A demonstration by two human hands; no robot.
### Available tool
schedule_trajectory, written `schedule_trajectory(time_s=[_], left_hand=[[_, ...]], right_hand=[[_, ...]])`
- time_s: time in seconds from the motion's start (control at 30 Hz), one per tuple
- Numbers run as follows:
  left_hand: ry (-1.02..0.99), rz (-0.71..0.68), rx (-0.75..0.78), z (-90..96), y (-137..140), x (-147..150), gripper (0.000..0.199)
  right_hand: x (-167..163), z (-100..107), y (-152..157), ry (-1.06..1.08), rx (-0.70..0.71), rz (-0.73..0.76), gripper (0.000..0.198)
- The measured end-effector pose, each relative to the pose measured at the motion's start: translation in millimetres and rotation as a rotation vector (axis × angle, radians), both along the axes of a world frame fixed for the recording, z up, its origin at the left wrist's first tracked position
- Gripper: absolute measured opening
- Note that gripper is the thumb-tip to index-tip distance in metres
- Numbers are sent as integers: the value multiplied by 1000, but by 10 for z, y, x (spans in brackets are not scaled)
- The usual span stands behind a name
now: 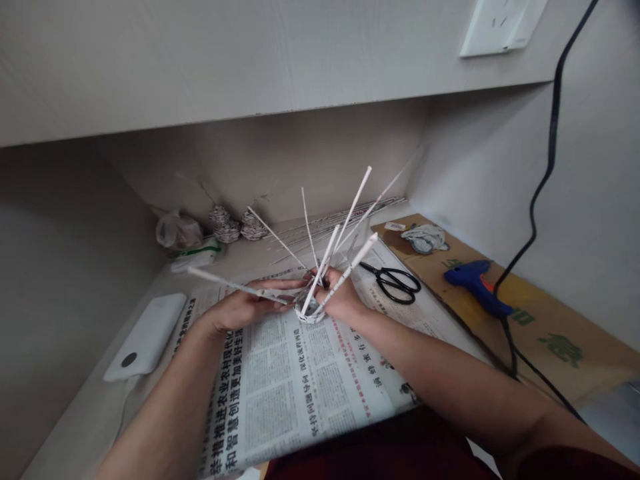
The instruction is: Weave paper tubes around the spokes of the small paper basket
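A small, round woven paper basket, made of rolled newspaper, sits at the middle of the desk. Several rolled-paper sticks fan up and outward from its rim. My left hand holds the basket's left side, fingers long and close together, with one stick crossing over them. On the other side, my right hand curls round the far right rim, its fingertips pinched among the stick bases. Sticks partly hide those fingertips. Underneath, a newspaper sheet covers the desk.
Black scissors lie right of my hands. Cardboard carries a blue glue gun with a black cord. A white power bank lies left. Behind are woven paper pieces, a plastic bag and loose paper sticks.
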State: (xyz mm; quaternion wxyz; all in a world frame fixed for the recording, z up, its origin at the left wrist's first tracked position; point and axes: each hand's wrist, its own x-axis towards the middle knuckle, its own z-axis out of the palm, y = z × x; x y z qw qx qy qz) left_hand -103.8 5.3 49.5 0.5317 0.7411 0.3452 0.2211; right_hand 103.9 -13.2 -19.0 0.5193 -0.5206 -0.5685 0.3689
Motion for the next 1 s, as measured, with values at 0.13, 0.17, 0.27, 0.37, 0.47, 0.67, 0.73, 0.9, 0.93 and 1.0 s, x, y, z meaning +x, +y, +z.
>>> schedule_trajectory(time_s=[0.13, 0.17, 0.27, 0.37, 0.47, 0.67, 0.73, 0.9, 0.93, 1.0], left_hand=[[-34, 65, 0, -59, 36, 30, 44], [-58, 65, -3, -89, 46, 49, 41], [-117, 51, -27, -157, 61, 102, 35], [-143, 46, -40, -176, 60, 121, 32], [-154, 40, -44, -191, 68, 111, 33], [-98, 37, 40, -216, 48, 145, 31], [-78, 48, 78, -193, 5, 186, 27], [-11, 170, 147, -161, -93, 286, 18], [-9, 195, 157, -169, -99, 302, 17], [-21, 247, 177, -196, -103, 334, 15]], right_hand=[[-8, -49, 12, -8, 2, 54, 17], [-12, -61, 14, 5, -9, 62, 19], [-20, -87, 20, 50, -35, 70, 25], [-18, -84, 16, 34, -30, 71, 24], [-11, -62, 1, 6, -16, 81, 24], [-17, -83, -23, -18, 36, 121, 31], [-24, -107, -20, -9, 46, 133, 33], [-26, -126, -9, -50, 74, 108, 26], [-23, -124, -10, -69, 77, 105, 25], [-15, -121, -11, -95, 89, 108, 24]])
